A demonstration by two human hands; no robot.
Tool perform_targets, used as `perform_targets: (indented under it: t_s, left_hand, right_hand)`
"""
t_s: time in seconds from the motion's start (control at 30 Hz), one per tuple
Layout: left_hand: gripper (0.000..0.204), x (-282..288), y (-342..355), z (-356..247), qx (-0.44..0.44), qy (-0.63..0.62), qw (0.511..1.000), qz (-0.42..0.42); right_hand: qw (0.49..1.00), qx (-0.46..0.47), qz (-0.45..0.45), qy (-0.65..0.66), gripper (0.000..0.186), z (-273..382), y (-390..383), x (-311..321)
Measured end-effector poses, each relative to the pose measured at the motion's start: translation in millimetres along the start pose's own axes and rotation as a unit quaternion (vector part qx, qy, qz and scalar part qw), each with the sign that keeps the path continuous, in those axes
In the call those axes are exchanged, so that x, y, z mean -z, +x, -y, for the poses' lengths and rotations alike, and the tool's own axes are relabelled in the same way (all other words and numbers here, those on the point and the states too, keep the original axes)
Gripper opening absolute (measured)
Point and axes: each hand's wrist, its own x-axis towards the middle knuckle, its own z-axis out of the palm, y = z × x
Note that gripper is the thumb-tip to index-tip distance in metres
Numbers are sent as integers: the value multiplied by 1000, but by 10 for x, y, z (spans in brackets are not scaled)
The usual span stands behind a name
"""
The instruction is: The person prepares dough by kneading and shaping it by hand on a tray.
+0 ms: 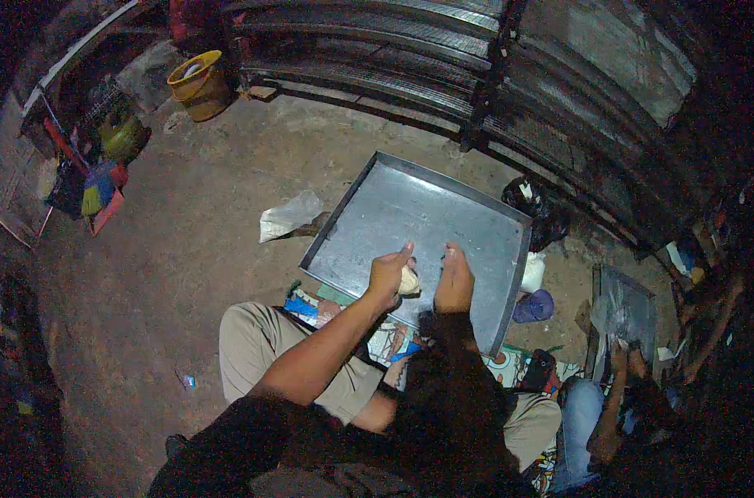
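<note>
My left hand [389,275] is closed round a pale soft lump [408,280], probably dough, over a large square metal tray [359,200]. My right hand [454,278] is a little to the right over the same tray, fingers held together; anything inside them is hidden. A patterned mat [306,309] lies beneath the tray's near side.
Dark metal racks [369,58] line the back. Around me are a yellow bucket [199,91], plastic bag [288,217], black bag [536,214], white bag [533,271] and purple object [532,307]. At right, another person's hands [629,357] are at a second tray [638,286].
</note>
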Motion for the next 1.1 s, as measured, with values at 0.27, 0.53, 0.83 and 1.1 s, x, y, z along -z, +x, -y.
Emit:
perform_targets:
  t_s: [0.27,0.53,0.83,1.1]
  left_hand:
    - [51,-110,-68,229,-164,123,973,103]
    - [79,65,505,1071,-234,313,904,172]
    - [67,-255,55,1021,-57,214,942,252]
    - [45,-182,-259,353,-152,214,932,250]
  right_hand:
    - [861,-198,87,461,67,-203,-228,-501]
    - [877,-279,-82,382,68,278,-213,-86]
    - [980,-193,-48,27,62,-470,-11,135]
    - [959,-192,-40,202,49,-732,51,-36]
